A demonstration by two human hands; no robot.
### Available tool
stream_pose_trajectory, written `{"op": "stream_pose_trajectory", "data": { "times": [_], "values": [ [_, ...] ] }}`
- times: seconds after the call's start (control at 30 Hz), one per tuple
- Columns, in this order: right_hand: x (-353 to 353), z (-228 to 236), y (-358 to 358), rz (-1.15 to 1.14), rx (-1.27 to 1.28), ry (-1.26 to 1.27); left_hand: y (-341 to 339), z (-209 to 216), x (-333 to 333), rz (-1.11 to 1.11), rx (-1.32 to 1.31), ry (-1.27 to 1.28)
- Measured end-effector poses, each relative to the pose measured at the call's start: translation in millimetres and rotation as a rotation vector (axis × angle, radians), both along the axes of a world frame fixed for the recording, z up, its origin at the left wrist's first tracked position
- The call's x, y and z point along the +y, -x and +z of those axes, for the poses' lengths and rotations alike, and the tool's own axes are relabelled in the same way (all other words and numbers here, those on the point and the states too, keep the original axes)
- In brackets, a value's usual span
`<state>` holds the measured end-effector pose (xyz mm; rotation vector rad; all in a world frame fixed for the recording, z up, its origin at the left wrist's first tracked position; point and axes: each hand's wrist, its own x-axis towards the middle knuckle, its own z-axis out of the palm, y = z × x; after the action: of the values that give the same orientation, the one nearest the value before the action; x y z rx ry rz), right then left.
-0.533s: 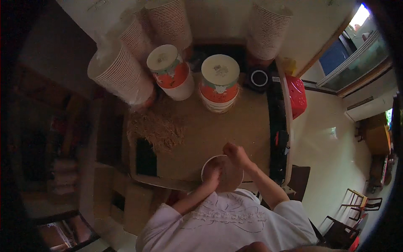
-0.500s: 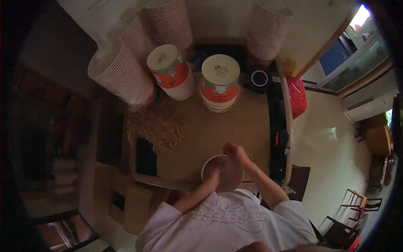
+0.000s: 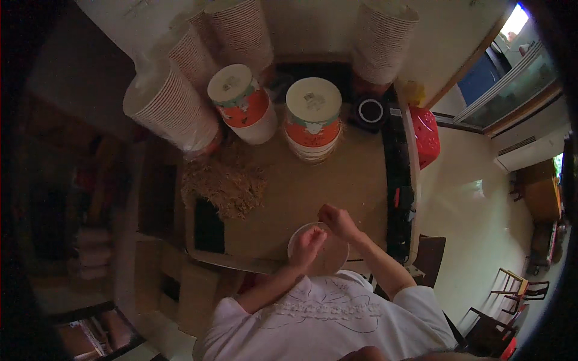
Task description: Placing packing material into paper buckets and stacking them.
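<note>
A white-rimmed round paper bucket (image 3: 337, 256) sits open at the table's near edge, close against my shirt. My left hand (image 3: 309, 245) is raised over its mouth, fingers pinched together. Just beyond the far rim, my right hand (image 3: 337, 221) is closed, its fingertips near those of my left. Anything in either pinch is too small to make out. To the left on the table lies a loose pile of thin tan strands (image 3: 232, 186). Upturned orange, green and white paper buckets stand beyond it, one stack (image 3: 313, 129) in the middle and another (image 3: 244, 108) left of it.
Tall wrapped stacks of white buckets stand at the back left (image 3: 171, 108) and back right (image 3: 382, 45). A dark round-topped device (image 3: 370, 112) sits near the right corner. Beside the table's right edge is a red plastic stool (image 3: 424, 137). Cardboard boxes (image 3: 198, 298) are below left.
My left hand has come up from inside the bucket to above its mouth, toward my right hand. My right hand has hardly moved.
</note>
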<state>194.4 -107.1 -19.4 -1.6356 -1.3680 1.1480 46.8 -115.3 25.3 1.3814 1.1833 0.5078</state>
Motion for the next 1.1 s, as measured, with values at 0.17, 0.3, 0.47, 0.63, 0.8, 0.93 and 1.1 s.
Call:
{"op": "stream_pose_trajectory", "data": {
  "times": [0.17, 0.3, 0.47, 0.63, 0.8, 0.93, 1.1],
  "values": [
    [2, 2, -1, 0.049, -0.014, -0.029, 8, 13, 60, 0.076, -0.312, 0.331],
    [6, -1, -3, 0.129, 0.006, -0.169, 15, -21, 88, -0.235, -0.200, -0.187],
    [10, -17, -5, 0.091, 0.103, -0.024, 16, -68, 81, -0.384, -0.213, -0.324],
    [13, -28, -5, 0.105, 0.097, 0.107, 19, -94, 81, -0.294, -0.341, 0.105],
    [17, -44, -10, 0.134, 0.190, 0.205, 19, -89, 82, -0.368, -0.223, -0.203],
    [21, -37, -9, 0.206, 0.136, 0.206, 18, -72, 86, -0.457, -0.052, -0.317],
    [14, -44, -11, 0.163, 0.136, 0.201, 14, -46, 90, -0.610, 0.100, -0.399]
  ]
}}
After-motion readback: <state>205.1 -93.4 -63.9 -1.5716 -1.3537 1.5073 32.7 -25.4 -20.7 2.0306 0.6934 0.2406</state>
